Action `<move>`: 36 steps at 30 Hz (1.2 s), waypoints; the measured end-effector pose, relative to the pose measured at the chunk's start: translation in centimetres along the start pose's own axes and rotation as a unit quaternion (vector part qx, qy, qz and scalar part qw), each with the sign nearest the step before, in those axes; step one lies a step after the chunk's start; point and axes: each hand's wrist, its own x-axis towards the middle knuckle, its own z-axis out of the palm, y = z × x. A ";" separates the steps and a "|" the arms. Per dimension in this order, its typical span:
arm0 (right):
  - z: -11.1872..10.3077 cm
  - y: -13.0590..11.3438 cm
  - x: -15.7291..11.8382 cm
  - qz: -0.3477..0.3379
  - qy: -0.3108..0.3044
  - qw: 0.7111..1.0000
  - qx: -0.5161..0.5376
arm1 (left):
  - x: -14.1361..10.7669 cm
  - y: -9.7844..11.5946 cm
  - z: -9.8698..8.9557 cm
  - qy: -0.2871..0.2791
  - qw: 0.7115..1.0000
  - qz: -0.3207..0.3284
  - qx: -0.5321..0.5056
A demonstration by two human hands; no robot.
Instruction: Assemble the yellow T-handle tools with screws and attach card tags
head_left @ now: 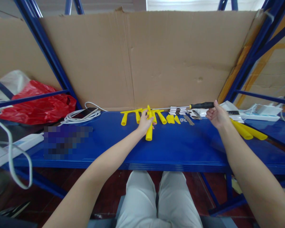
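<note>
My left hand (144, 123) is closed around a yellow T-shaped plastic handle (148, 134), which stands up from the blue bench with its tube end toward me. A long screwdriver (201, 105) with a black grip is pinched at its butt end by my right hand (218, 116). Its thin shaft runs left, and the tip reaches the head of the yellow handle; whether it sits in a screw cannot be seen. More yellow T-shaped handles (124, 118) lie behind my left hand. To their right are small yellow wedge pieces (171, 119), tiny silvery parts (182, 120) and flat metal strips (188, 120).
Stacked white packets (177, 110) stand by the cardboard wall (168, 63). Yellow tubes (244, 129) lie beyond my right wrist. A phone (85, 112) rests on a coiled white cable (71, 118) at left, near a red plastic bag (40, 103). Blue posts (49, 53) flank the bench.
</note>
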 end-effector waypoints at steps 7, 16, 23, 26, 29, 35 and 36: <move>0.5 -0.7 -0.6 0.007 -0.007 1.000 0.030 | 0.1 -0.1 0.0 0.007 1.000 -0.001 0.002; 0.4 -0.3 -0.4 -0.013 0.009 1.000 0.001 | 0.1 0.0 -0.1 0.003 1.000 -0.003 0.001; 0.7 -0.5 -0.7 -0.004 0.014 1.000 0.007 | -0.2 0.4 0.0 -0.003 1.000 0.002 0.011; 0.9 -0.5 -0.9 -0.019 0.013 1.000 0.012 | -0.1 0.3 -0.1 -0.006 1.000 0.000 0.015; 0.9 -0.4 -0.9 -0.027 0.015 0.999 0.013 | -0.1 0.3 -0.1 -0.005 1.000 -0.003 0.015; 0.5 -0.2 -0.5 -0.022 0.008 1.000 0.000 | -0.2 0.4 0.1 0.002 1.000 -0.002 0.014; 0.5 -0.2 -0.4 -0.021 0.009 1.000 0.001 | -0.2 0.4 0.1 0.003 1.000 -0.001 0.012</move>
